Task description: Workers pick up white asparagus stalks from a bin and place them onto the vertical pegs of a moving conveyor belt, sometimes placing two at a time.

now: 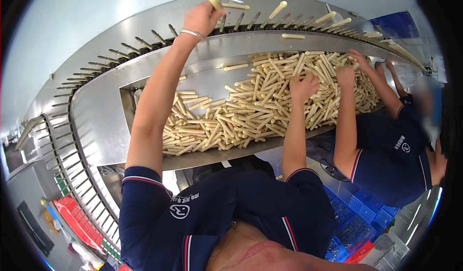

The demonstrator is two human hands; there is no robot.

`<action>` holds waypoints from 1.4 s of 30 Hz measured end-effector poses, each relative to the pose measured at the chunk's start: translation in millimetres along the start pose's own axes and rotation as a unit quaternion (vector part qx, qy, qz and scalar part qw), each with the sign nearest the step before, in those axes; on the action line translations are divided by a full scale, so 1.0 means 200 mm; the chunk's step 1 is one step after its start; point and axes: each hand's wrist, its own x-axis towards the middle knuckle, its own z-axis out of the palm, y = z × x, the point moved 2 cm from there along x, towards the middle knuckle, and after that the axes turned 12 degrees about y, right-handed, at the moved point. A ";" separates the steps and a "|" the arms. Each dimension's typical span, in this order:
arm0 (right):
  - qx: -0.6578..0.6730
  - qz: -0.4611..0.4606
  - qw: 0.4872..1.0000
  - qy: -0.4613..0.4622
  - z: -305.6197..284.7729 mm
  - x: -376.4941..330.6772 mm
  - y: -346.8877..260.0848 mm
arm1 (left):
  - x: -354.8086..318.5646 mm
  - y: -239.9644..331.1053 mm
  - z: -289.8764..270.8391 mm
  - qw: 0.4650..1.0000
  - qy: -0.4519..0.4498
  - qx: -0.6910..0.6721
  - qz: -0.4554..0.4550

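Observation:
My left hand (201,19) is raised over the row of upright metal pegs at the far side, its fingers closed round a pale cream tube (214,1) with a rounded end. The tube is just above the pegs; whether it touches one is hidden by my fingers. My right hand (305,86) is over a big heap of the same cream tubes (251,111) in a steel trough, fingers apart and reaching down to the tubes. No tube shows lifted in it. Several tubes, such as one upright tube (278,10), sit on pegs right of my left hand.
A conveyor track (72,107) with bare pegs curves down the left. A co-worker's hands (346,75) work in the heap close to my right hand; another person stands farther right. Loose tubes (293,36) lie on the steel ledge. Blue crates (357,227) stand low at the right.

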 end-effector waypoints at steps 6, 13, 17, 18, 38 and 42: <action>-0.146 0.057 0.977 -0.147 -0.02 -0.10 -0.05 | 0.15 0.22 0.01 0.993 -0.020 -0.015 -0.113; 0.010 0.015 0.956 -0.293 0.03 -0.32 -0.39 | 0.29 0.41 0.29 0.999 -0.049 0.004 -0.012; 0.083 -0.156 0.925 -0.337 0.05 -0.68 -0.60 | 0.30 0.51 0.42 0.994 -0.108 0.018 -0.023; 0.096 -0.234 0.910 -0.327 0.05 -0.73 -0.65 | 0.31 0.55 0.45 0.994 -0.109 0.019 -0.024; 0.615 0.367 0.607 -0.343 -0.09 -0.04 -0.17 | -1.19 0.06 0.88 0.971 -0.182 0.127 -0.090; 0.564 0.197 0.774 -0.210 -0.35 0.15 -0.39 | -1.26 0.07 0.66 0.967 -0.249 0.054 -0.026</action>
